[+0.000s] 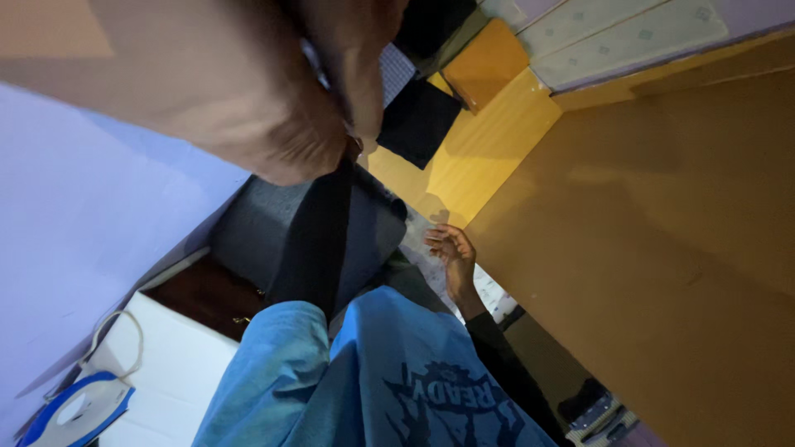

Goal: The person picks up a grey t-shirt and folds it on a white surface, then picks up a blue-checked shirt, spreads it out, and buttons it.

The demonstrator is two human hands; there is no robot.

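Note:
My left hand (273,99) is raised very close to the camera and fills the top left, blurred. Its fingers are pinched on a dark strip of cloth (319,240) that hangs down from it toward my blue printed shirt (373,381). My right hand (451,252), in a black sleeve, is lower in the middle of the view. Its fingers are spread and it holds nothing. It hovers over a pale patterned fabric (480,290) beside the edge of a wooden board. A grey cloth (257,228) lies behind the strip.
A large brown wooden panel (662,248) fills the right. A yellow wooden surface (497,141) carries a black fabric square (418,120) and an orange piece (489,62). A blue and white iron (79,410) rests on a white surface (174,364) at the bottom left.

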